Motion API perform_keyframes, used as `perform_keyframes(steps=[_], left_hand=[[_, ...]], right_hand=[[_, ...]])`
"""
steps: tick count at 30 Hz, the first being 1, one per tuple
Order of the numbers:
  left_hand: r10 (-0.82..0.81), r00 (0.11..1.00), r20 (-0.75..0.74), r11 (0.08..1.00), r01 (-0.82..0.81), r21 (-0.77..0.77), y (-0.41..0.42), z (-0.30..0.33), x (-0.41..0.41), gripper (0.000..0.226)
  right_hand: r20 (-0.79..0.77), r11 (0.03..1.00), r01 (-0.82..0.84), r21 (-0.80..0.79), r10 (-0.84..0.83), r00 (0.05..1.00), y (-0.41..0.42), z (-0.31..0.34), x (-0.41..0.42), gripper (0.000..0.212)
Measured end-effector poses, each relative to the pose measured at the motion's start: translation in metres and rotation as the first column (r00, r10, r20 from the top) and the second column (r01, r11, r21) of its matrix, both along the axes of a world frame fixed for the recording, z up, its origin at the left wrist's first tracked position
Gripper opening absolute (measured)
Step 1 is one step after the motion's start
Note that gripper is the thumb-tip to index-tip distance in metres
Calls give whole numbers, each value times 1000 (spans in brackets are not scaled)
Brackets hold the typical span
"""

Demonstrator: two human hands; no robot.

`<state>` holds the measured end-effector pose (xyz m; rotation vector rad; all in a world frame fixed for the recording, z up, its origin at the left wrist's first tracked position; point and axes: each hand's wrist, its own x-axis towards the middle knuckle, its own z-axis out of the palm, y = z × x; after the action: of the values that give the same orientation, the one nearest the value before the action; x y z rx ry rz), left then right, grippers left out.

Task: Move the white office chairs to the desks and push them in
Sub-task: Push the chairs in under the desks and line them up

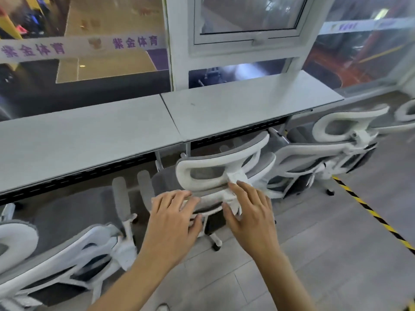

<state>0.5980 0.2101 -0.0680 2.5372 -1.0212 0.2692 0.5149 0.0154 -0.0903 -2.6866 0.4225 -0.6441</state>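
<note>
Both hands reach forward to the middle chair [215,173], which stands at the right desk [242,108] with its seat partly under the near edge and its headrest [202,170] just below the desk's rim. The left hand [173,218] lies with fingers straight and slightly spread on top of the chair's backrest, thumb tucked under the frame. The right hand [251,212] lies beside it with relaxed, nearly straight fingers touching the white bracket [233,194] that joins headrest and back; it does not curl round anything. The two hands are close together, not touching. To the right, a second chair [332,149] stands just past the end of the right desk, tilted away. To the near left, a third chair [56,261] stands before the left desk [78,135], apart from it, its armrests [122,196] pointing toward the desk. A black-and-yellow tape line [372,216] crosses the grey floor [325,254] at right. Behind the desks are windows [89,52] with a white strip of purple lettering.
</note>
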Motion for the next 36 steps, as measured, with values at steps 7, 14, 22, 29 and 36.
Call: perform_keyframes(steps=[7, 14, 22, 29, 36], left_hand=[[-51, 999, 0, 999, 51, 5, -119, -2, -65, 33], [-125, 992, 3, 992, 125, -16, -210, -16, -117, 30], [-116, 992, -58, 993, 117, 28, -288, -38, -105, 32], [-23, 993, -116, 1000, 25, 8, -358, -58, -68, 33], [45, 983, -178, 999, -49, -20, -409, -75, -23, 24]], right_hand=[[-27, 993, 113, 29, -112, 993, -118, 6, -99, 48], [-98, 969, 235, 72, -228, 969, -210, -8, -179, 49], [-142, 964, 241, 109, -225, 964, -299, -21, -169, 46], [-193, 991, 101, 93, -82, 978, -374, -27, -104, 47], [-214, 995, -39, 87, 57, 975, -426, -24, -36, 43]])
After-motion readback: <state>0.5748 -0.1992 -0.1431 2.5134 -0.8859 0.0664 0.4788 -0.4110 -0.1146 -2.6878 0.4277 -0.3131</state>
